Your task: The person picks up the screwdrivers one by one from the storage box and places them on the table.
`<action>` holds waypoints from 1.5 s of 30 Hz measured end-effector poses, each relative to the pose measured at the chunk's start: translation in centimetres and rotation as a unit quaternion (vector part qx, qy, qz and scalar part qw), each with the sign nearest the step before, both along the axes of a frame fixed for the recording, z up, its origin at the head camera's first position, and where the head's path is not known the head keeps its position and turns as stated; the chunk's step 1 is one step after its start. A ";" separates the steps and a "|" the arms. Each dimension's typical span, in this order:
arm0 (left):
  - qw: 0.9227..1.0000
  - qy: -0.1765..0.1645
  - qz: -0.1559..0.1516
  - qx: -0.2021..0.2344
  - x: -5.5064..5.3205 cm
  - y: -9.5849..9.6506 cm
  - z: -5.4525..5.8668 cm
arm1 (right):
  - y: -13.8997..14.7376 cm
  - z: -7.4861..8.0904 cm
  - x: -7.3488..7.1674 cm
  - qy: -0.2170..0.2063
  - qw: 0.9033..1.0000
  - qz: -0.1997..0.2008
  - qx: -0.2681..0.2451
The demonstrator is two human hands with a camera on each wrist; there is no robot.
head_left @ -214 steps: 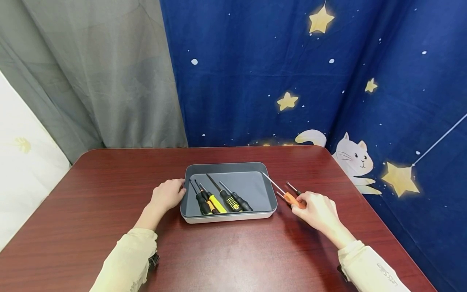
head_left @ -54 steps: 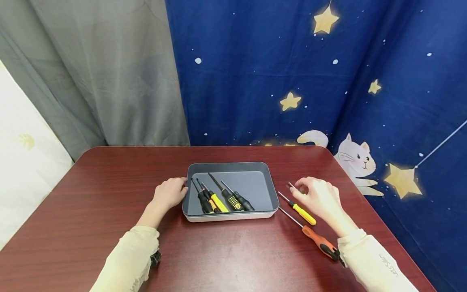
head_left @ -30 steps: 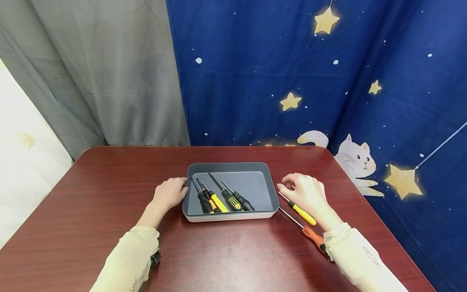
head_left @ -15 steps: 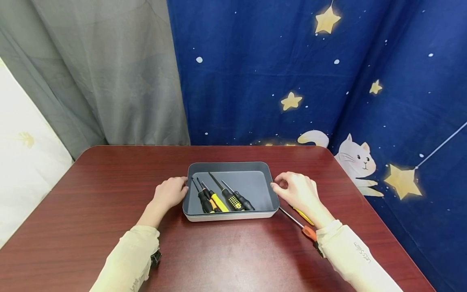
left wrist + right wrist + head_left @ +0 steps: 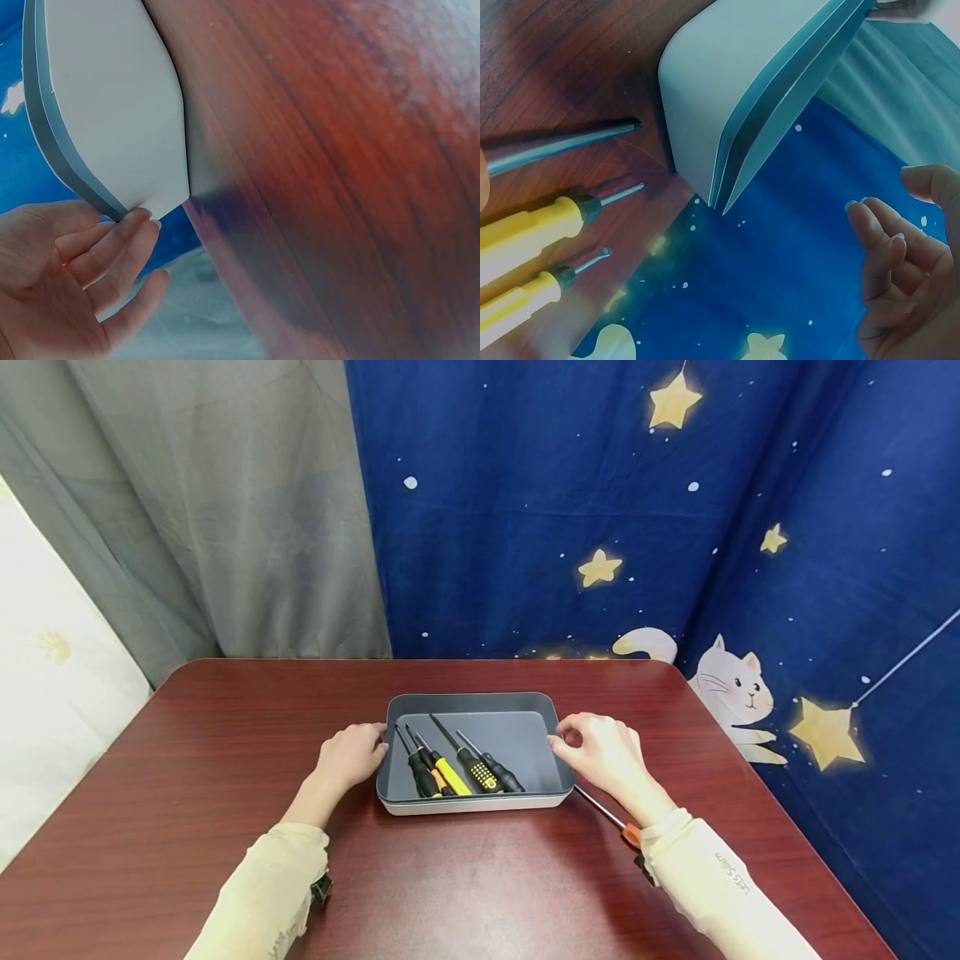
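Note:
A grey-lined tray (image 5: 521, 735) with a pale outside stands on the table, several screwdrivers lying in its left half. Among them are a yellow-handled screwdriver (image 5: 452, 777) and a black screwdriver with yellow dots (image 5: 480, 774). My left hand (image 5: 347, 756) pinches the tray's left rim, thumb and fingers on either side in the left wrist view. Just off the tray's right rim hovers my right hand (image 5: 907, 277), fingers loosely bent around nothing. Below it lie an orange-handled screwdriver (image 5: 632, 836) and two yellow screwdrivers (image 5: 532, 232), which the hand hides in the head view.
The dark red wooden table (image 5: 480, 893) stretches around the tray. Behind it hang a grey curtain (image 5: 225, 510) and a blue star-patterned curtain (image 5: 510, 552). Dark cameras sit at both wrists.
Earliest, my right hand held the orange-handled screwdriver, which now lies on the table. Lately that hand has moved left, from the loose screwdrivers to the tray's right rim. My left hand stays put.

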State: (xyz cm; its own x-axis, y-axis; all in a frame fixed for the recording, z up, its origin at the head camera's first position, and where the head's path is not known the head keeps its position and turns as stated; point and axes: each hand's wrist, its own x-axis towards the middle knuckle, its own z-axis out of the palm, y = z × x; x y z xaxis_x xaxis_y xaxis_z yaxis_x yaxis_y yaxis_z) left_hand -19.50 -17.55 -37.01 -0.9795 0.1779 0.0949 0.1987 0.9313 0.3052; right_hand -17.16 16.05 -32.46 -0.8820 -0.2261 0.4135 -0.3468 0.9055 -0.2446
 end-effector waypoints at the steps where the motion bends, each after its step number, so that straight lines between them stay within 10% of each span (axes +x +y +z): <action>1: 1.000 0.000 0.000 0.000 0.0 0.0 0.0 | -0.1 0.0 0.0 0.000 1.000 0.001 0.001; 45: 1.000 0.001 0.004 0.001 0.0 0.0 -0.1 | -3.0 -1.7 -1.2 -0.012 0.999 0.037 0.009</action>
